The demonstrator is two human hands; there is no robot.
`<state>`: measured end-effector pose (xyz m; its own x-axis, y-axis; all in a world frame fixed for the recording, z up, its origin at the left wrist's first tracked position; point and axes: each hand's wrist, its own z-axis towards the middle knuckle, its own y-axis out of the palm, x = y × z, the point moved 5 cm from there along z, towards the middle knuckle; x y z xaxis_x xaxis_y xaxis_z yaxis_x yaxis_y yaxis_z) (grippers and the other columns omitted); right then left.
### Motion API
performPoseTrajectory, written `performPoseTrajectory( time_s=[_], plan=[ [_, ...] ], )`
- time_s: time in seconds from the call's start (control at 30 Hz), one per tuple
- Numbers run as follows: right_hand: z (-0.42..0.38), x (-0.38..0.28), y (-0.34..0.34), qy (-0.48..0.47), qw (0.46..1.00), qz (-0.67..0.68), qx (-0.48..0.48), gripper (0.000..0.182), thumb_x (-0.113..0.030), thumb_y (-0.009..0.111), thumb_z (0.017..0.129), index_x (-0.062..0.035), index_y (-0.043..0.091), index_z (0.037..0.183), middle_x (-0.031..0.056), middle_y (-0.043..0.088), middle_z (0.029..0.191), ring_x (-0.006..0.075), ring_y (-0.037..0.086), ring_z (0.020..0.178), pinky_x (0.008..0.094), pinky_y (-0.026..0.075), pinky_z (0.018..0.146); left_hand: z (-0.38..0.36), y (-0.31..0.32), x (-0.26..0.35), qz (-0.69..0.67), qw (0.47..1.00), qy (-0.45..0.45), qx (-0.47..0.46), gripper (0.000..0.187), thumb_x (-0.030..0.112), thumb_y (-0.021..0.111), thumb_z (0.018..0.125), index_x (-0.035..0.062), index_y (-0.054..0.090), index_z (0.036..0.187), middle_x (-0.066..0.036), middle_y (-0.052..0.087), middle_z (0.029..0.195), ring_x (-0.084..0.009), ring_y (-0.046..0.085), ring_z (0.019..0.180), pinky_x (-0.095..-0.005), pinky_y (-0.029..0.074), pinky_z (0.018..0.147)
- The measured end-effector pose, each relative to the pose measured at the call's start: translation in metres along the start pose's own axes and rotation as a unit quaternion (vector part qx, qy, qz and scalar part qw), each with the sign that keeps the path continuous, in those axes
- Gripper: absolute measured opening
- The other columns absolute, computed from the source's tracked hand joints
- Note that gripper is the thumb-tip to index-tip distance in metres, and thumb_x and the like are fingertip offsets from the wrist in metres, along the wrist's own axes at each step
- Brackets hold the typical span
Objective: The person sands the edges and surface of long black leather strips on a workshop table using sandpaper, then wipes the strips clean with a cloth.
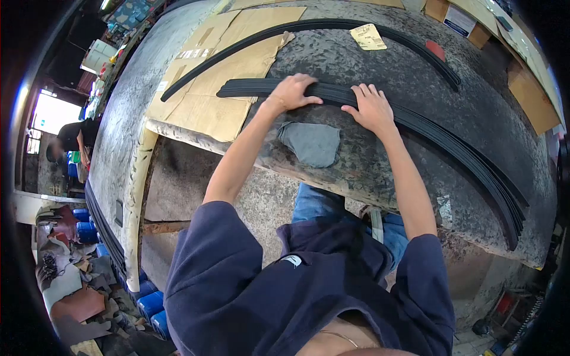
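Note:
A bundle of long black strips point(439, 130) lies across the dark table, its strips fanned apart toward the right end. My left hand point(292, 93) rests over the bundle near its left end, fingers curled round the far side and thumb on the near side. Farther right, my right hand point(371, 108) lies on the same bundle with its fingers spread. Beyond both hands another long black strip bundle point(255, 44) curves across the table. A grey cloth piece point(311, 144) lies just in front of my hands.
Flat cardboard point(205, 89) covers the table's left part. A yellowish paper label point(368, 37) and a red piece point(435, 50) lie near the far strips. Cardboard boxes point(531, 98) stand at the right. Another person point(77, 141) is at far left, near blue containers point(86, 230).

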<state>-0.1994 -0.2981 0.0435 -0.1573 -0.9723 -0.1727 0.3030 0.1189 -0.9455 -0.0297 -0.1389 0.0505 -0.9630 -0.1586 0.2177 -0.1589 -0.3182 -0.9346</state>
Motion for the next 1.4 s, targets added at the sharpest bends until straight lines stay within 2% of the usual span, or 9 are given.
performPoseTrajectory(
  time_s=[0.3, 0.47, 0.67, 0.7, 0.8, 0.87, 0.97, 1.17, 1.4],
  plan=[
    [-0.001, 0.000, 0.006, -0.024, 0.999, -0.029, 0.016, 0.066, -0.053, 0.062, 0.093, -0.0002, 0.055, 0.131, 0.0142, 0.059, 0.122, 0.0315, 0.054, 0.117, 0.0463, 0.046, 0.096, -0.022, -0.005, 0.003, 0.198, 0.979, -0.037, 0.026, 0.082, 0.058, 0.063, 0.090, -0.0015, 0.045, 0.143, -0.020, 0.055, 0.135, -0.0363, 0.048, 0.130, -0.0475, 0.035, 0.113],
    [-0.003, 0.000, 0.007, -0.024, 0.999, -0.019, 0.016, 0.066, -0.054, 0.062, 0.093, -0.0006, 0.055, 0.131, 0.0143, 0.059, 0.122, 0.0313, 0.054, 0.117, 0.0470, 0.046, 0.096, -0.082, -0.005, 0.137, 0.028, 0.999, -0.014, -0.041, 0.084, 0.055, 0.070, 0.084, 0.0029, 0.047, 0.147, -0.023, 0.045, 0.150, -0.0370, 0.040, 0.143, -0.0503, 0.030, 0.119],
    [-0.002, 0.002, 0.008, -0.016, 1.000, -0.022, 0.009, 0.066, -0.055, 0.063, 0.092, -0.0014, 0.056, 0.130, 0.0132, 0.059, 0.120, 0.0305, 0.054, 0.117, 0.0468, 0.047, 0.096, -0.115, 0.032, 0.114, -0.045, 0.996, -0.068, 0.024, 0.053, 0.014, 0.065, 0.087, 0.0009, 0.055, 0.138, -0.019, 0.057, 0.142, -0.0345, 0.049, 0.137, -0.0467, 0.040, 0.114],
    [-0.001, 0.001, 0.008, -0.018, 1.000, -0.017, 0.018, 0.066, -0.055, 0.063, 0.091, -0.0017, 0.056, 0.130, 0.0129, 0.059, 0.120, 0.0304, 0.054, 0.117, 0.0467, 0.047, 0.096, -0.109, 0.013, 0.113, -0.121, 0.976, -0.164, 0.073, 0.051, 0.003, 0.064, 0.080, 0.0007, 0.060, 0.131, -0.019, 0.064, 0.130, -0.0347, 0.061, 0.122, -0.0450, 0.049, 0.105],
    [-0.003, 0.001, 0.008, -0.017, 0.999, -0.018, 0.032, 0.065, -0.054, 0.066, 0.090, -0.0023, 0.057, 0.128, 0.0121, 0.060, 0.118, 0.0299, 0.055, 0.115, 0.0459, 0.047, 0.094, -0.066, -0.038, 0.126, -0.021, 0.988, -0.035, 0.149, 0.039, 0.007, 0.066, 0.084, -0.0006, 0.067, 0.123, -0.021, 0.070, 0.117, -0.0366, 0.069, 0.106, -0.0433, 0.055, 0.092],
    [-0.004, 0.000, 0.004, -0.033, 0.998, -0.008, 0.057, 0.064, -0.052, 0.068, 0.088, -0.0022, 0.058, 0.125, 0.0112, 0.060, 0.114, 0.0298, 0.056, 0.112, 0.0456, 0.047, 0.092, -0.027, -0.048, 0.125, -0.140, 0.986, -0.074, -0.043, 0.027, 0.016, 0.069, 0.089, 0.0002, 0.072, 0.110, -0.020, 0.073, 0.102, -0.0383, 0.071, 0.090, -0.0421, 0.056, 0.082],
    [-0.004, -0.002, 0.003, -0.040, 0.996, -0.017, 0.079, 0.063, -0.053, 0.068, 0.087, -0.0027, 0.059, 0.124, 0.0111, 0.060, 0.112, 0.0297, 0.056, 0.111, 0.0451, 0.047, 0.091, 0.085, -0.057, 0.087, -0.119, 0.962, -0.106, 0.221, 0.036, 0.030, 0.071, 0.090, -0.0005, 0.072, 0.108, -0.022, 0.073, 0.101, -0.0370, 0.072, 0.093, -0.0431, 0.055, 0.081],
    [-0.001, -0.004, -0.001, -0.002, 0.999, -0.048, 0.009, 0.070, -0.059, 0.064, 0.087, -0.0033, 0.059, 0.129, 0.0125, 0.061, 0.115, 0.0296, 0.055, 0.111, 0.0427, 0.046, 0.093, 0.230, 0.120, -0.018, 0.041, 0.972, -0.168, 0.157, 0.052, 0.040, 0.063, 0.093, 0.0061, 0.061, 0.133, -0.017, 0.057, 0.143, -0.0313, 0.040, 0.144, -0.0596, 0.034, 0.112],
    [-0.001, -0.006, -0.002, -0.021, 0.998, -0.049, 0.028, 0.067, -0.057, 0.063, 0.089, -0.0029, 0.059, 0.128, 0.0108, 0.061, 0.113, 0.0282, 0.056, 0.110, 0.0421, 0.047, 0.091, 0.238, 0.108, -0.021, 0.127, 0.984, -0.122, -0.009, 0.047, 0.042, 0.055, 0.099, 0.0068, 0.064, 0.127, -0.020, 0.062, 0.132, -0.0379, 0.061, 0.121, -0.0468, 0.050, 0.102]
  ],
)
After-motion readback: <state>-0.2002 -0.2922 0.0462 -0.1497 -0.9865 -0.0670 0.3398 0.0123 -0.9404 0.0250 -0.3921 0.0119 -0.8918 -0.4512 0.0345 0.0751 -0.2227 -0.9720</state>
